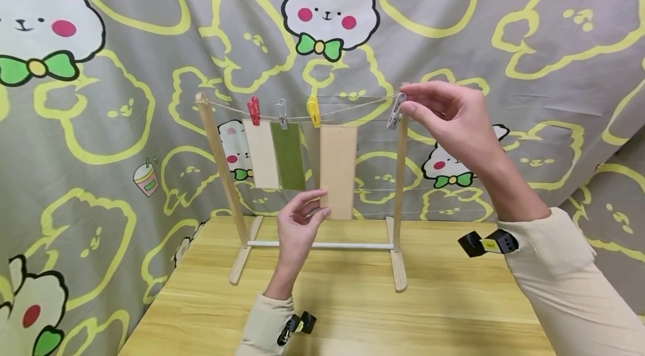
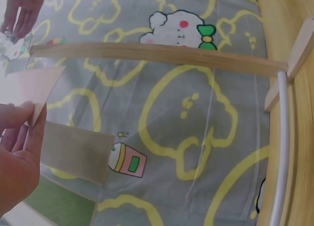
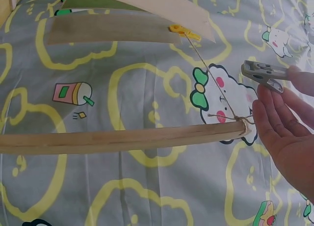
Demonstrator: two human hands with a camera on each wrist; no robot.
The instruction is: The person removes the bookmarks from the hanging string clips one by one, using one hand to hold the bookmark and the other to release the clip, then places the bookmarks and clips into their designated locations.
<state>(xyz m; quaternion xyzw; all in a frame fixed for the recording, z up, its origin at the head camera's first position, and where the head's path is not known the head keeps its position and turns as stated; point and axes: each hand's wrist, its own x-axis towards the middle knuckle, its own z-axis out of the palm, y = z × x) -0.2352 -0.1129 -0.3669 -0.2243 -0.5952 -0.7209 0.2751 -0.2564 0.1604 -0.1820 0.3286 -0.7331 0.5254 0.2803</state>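
My left hand [image 1: 298,225] pinches a peach-coloured card [image 1: 339,171] near its lower left edge, holding it upright in front of the string [image 1: 363,106]. Between the thumb and fingers of my right hand [image 1: 456,115] is a grey clothespin [image 1: 397,112], beside the top of the right post; the right wrist view shows this clothespin [image 3: 265,74] apart from the string. A red clothespin [image 1: 253,111] holds a cream card [image 1: 261,154], and a light grey clothespin [image 1: 283,114] a green card [image 1: 289,155]. Under the yellow clothespin [image 1: 314,111] hangs a grey-beige card [image 3: 115,30], partly hidden in the head view.
The string runs between two wooden posts [image 1: 221,171] of a stand. A white bar [image 1: 353,246] joins their feet low down, on a wood-grain table [image 1: 443,300]. Close behind hangs a grey patterned curtain [image 1: 166,76].
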